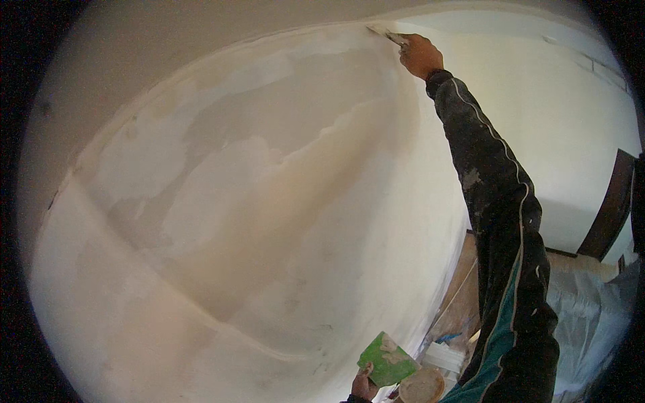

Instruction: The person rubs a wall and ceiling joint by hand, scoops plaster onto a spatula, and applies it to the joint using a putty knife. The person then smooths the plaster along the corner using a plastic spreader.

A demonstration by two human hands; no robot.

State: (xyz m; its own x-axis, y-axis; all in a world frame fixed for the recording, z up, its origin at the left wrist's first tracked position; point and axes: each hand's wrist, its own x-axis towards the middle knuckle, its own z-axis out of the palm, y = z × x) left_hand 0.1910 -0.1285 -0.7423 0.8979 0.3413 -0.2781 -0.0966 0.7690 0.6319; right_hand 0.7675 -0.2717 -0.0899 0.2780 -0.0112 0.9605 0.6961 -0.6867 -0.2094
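My right hand [420, 55] reaches high up, its dark paint-spattered sleeve stretched along the right side. It grips a putty knife [388, 34] whose blade presses against the top of the plastered wall [269, 188], right at the line where it meets the ceiling. My left hand [363, 386] is low at the bottom edge and holds a green flat board [387, 359] smeared with white filler. The wall shows patches of white and tan filler, some damp-looking.
A round tub of filler [422, 386] stands below the green board. Clear plastic sheeting [584, 316] covers things at the lower right. A dark door frame [611, 208] stands against the white side wall at the far right. The ceiling [168, 40] curves across the top left.
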